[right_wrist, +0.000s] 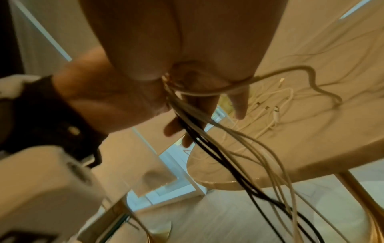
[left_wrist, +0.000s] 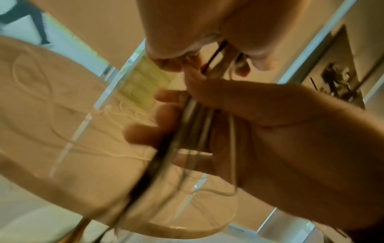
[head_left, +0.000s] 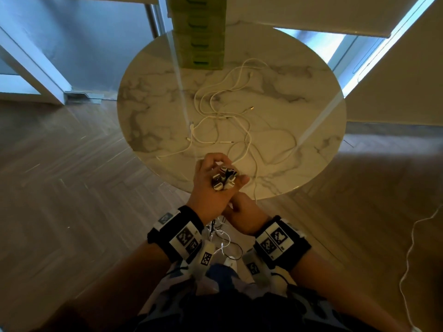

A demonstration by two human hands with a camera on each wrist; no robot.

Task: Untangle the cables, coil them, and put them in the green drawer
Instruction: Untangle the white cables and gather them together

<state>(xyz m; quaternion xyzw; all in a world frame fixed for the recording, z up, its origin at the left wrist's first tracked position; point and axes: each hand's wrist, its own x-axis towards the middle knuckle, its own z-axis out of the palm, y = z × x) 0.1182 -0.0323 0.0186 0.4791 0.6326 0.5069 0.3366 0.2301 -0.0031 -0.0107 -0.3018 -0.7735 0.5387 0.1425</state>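
Observation:
My left hand (head_left: 212, 188) is held over the near rim of the round marble table (head_left: 304, 97) and grips a bundle of black and white cables (left_wrist: 199, 125), whose plug ends (head_left: 224, 179) stick up out of the fist. Just beneath and partly hidden by it, my right hand (head_left: 244, 214) pinches the same bundle (right_wrist: 187, 115); the strands hang down from there (right_wrist: 259, 164). One white strand runs from the hands up onto the table. More loose white cables (head_left: 223, 111) lie tangled mid-table. The green drawer unit (head_left: 199, 37) stands at the far edge, its drawers pushed in.
The table has a sharp round rim, with wooden floor around it. A thin white cord (head_left: 407, 259) trails over the floor at the right. Window frames and a wall stand behind the table.

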